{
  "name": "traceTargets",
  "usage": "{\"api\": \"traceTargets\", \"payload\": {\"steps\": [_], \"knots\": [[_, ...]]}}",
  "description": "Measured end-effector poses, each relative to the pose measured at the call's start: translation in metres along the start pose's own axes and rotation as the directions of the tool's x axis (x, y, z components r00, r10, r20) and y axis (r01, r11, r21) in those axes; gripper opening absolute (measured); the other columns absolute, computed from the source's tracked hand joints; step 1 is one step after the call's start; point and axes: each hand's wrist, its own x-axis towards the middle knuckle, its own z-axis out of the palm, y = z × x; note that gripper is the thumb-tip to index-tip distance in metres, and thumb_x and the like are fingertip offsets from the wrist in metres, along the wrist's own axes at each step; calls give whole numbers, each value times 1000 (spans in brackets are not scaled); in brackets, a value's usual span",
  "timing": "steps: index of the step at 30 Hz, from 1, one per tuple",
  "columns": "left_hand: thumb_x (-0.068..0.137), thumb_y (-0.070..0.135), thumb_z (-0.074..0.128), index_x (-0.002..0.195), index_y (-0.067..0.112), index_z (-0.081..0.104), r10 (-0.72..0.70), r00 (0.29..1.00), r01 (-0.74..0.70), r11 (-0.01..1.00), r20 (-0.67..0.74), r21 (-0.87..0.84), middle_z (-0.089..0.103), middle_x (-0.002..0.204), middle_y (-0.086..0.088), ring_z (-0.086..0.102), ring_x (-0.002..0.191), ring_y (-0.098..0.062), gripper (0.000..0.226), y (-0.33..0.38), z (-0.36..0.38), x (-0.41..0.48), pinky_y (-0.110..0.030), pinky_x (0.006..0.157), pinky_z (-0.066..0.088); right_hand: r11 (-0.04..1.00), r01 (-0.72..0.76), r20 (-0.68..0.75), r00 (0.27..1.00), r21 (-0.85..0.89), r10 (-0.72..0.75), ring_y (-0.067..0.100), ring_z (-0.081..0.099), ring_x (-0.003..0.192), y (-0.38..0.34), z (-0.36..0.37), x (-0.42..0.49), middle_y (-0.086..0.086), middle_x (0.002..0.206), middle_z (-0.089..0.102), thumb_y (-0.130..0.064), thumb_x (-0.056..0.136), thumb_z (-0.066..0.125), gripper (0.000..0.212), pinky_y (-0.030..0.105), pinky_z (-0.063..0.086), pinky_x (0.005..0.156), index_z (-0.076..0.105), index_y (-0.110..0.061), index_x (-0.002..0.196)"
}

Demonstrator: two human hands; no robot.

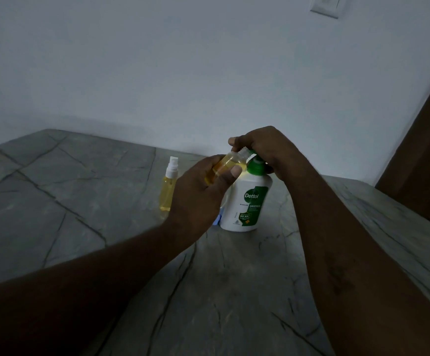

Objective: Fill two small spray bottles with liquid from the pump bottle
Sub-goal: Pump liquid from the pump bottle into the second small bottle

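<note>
A white pump bottle [244, 201] with a green pump top and a green Dettol label stands on the grey stone table [106, 201]. My right hand [265, 150] rests on its pump head, covering most of it. My left hand [198, 196] holds a small clear spray bottle [228, 164] without its cap, tilted, its open neck up against the pump's nozzle; yellow liquid shows inside. A second small spray bottle [168, 186], capped with a white sprayer and holding yellow liquid, stands upright to the left.
A small blue object [217, 221] peeks out behind my left wrist at the pump bottle's base. A white wall runs behind the table. A brown panel [424, 150] stands at the right. A white switch plate [325, 5] is on the wall above.
</note>
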Motion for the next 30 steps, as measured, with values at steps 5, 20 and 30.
{"api": "traceTargets", "payload": {"steps": [5, 20, 30], "knots": [[97, 49, 61, 120, 34, 68, -4, 1000, 5, 999, 12, -35, 74, 108, 13, 70, 96, -6, 28, 0, 0, -1, -44, 85, 62, 1000, 21, -40, 999, -20, -22, 15, 60, 72, 0, -2, 1, -5, 81, 69, -47, 86, 75, 34, 28, 46, 62, 79, -14, 93], [97, 49, 61, 126, 25, 69, -19, 999, 22, 998, 44, -54, 74, 110, 11, 71, 96, -8, 38, -2, -3, 2, -39, 80, 63, 999, -24, 25, 999, 42, 23, 19, 64, 81, 3, -1, -5, 1, 92, 73, -38, 87, 76, 26, 30, 47, 68, 78, -13, 96], [98, 49, 60, 128, 26, 67, -3, 998, 5, 1000, 59, -25, 73, 112, 11, 71, 96, -9, 39, -6, -2, 6, -34, 77, 64, 998, 64, -56, 996, -21, -65, 14, 60, 71, -4, -8, -4, -6, 80, 70, -47, 91, 69, 34, 28, 44, 61, 80, -15, 90]]}}
